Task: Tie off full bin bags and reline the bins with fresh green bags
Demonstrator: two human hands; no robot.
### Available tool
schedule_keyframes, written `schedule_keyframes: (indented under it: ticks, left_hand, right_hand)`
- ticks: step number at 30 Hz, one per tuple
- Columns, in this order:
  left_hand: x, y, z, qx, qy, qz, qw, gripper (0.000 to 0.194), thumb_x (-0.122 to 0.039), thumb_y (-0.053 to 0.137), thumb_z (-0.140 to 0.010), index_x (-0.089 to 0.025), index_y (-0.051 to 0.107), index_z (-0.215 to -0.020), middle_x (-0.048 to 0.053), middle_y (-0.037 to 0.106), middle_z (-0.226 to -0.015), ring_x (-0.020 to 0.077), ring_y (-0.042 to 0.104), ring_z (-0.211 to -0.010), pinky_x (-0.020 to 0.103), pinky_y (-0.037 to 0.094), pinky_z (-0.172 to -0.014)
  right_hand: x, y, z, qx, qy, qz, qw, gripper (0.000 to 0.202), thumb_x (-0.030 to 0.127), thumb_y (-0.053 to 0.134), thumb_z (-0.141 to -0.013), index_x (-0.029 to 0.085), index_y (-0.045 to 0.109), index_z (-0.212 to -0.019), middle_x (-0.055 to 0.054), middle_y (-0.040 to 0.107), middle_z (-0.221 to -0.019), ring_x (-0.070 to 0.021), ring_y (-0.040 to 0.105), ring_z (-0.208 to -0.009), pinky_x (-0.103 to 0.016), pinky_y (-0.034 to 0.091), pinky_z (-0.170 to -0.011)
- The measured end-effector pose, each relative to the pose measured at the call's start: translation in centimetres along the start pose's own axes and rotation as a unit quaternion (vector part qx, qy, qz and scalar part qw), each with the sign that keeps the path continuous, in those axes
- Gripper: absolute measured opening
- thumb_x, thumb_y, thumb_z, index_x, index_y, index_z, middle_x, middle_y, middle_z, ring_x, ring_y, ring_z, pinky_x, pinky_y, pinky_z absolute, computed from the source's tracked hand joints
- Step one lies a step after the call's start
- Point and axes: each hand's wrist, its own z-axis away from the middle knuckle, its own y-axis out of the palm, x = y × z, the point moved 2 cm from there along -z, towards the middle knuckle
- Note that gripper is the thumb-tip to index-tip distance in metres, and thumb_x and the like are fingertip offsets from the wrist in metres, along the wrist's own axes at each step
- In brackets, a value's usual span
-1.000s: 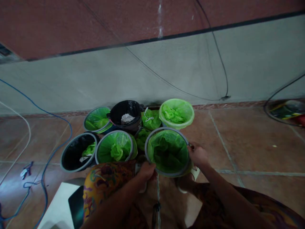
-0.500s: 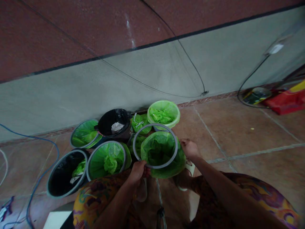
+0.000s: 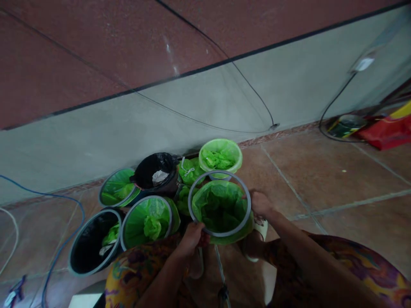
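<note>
Between my feet is a round bin lined with a green bag [image 3: 218, 205]; the bag covers the bin. A grey ring [image 3: 221, 235] lies over the bag's mouth, its far side standing off the bag's edge. My left hand [image 3: 193, 234] is closed on the ring's near left side. At the right side, my right hand [image 3: 261, 205] is closed round the ring, with a fingertip showing on its inner side. The bag's edge hangs outside the ring on the near right.
To the left stand a bin with a green bag and grey ring [image 3: 123, 231], a dark bin [image 3: 77, 252] and a black-bagged bin [image 3: 144, 188]. Behind is a pale green-bagged bin [image 3: 237, 167] by the wall. A blue cable [image 3: 61, 246] crosses the floor.
The ring has come down and right over the bag's mouth, more level with it. My right hand has moved from beside the ring to a grip on it. The view has shifted slightly.
</note>
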Motion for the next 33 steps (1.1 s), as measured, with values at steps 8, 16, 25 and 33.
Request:
schedule_keyframes:
  ticks: [8,16,25,33]
  left_hand:
    - [0.5,0.3,-0.7,-0.015,0.003,-0.045,0.999,0.028,-0.027,0.043,-0.086,-0.015,0.058,-0.065,0.003,0.061,-0.053,0.0124,0.055,-0.045,0.025,0.043,-0.049]
    - [1.0,0.7,-1.0,0.0,0.0,-0.075,0.997,0.038,-0.029,0.041,-0.088,-0.015,0.058,-0.058,0.005,0.061,-0.052,0.0141,0.056,-0.047,0.026,0.044,-0.051]
    - [1.4,0.5,-0.9,-0.012,-0.038,-0.081,0.996,0.038,-0.029,0.042,-0.091,-0.015,0.059,-0.06,0.005,0.063,-0.056,0.0142,0.058,-0.047,0.026,0.046,-0.052]
    - [2.6,0.3,-1.3,-0.046,-0.066,-0.182,0.98,0.038,-0.047,0.055,-0.09,-0.016,0.063,-0.069,0.007,0.062,-0.051,0.0205,0.066,-0.055,0.026,0.047,-0.054]
  right_hand:
    - [0.4,-2.7,-0.8,-0.035,0.034,-0.104,0.993,0.045,0.037,0.032,-0.1,0.015,0.071,-0.102,-0.011,0.074,-0.101,-0.0176,0.068,-0.09,-0.022,0.046,-0.074]
    - [0.3,-0.1,-1.1,-0.033,0.042,-0.036,0.998,0.03,0.029,0.052,-0.089,0.022,0.072,-0.11,-0.007,0.075,-0.1,-0.0191,0.068,-0.093,-0.022,0.046,-0.074]
    - [0.6,0.5,-0.7,0.008,0.014,0.021,1.0,0.031,0.026,0.05,-0.089,0.022,0.07,-0.112,-0.008,0.075,-0.101,-0.0192,0.068,-0.092,-0.024,0.043,-0.072]
    - [0.8,1.4,-0.5,0.031,0.001,0.077,0.997,0.036,0.026,0.041,-0.093,0.017,0.067,-0.117,-0.013,0.073,-0.106,-0.0236,0.069,-0.095,-0.029,0.044,-0.076]
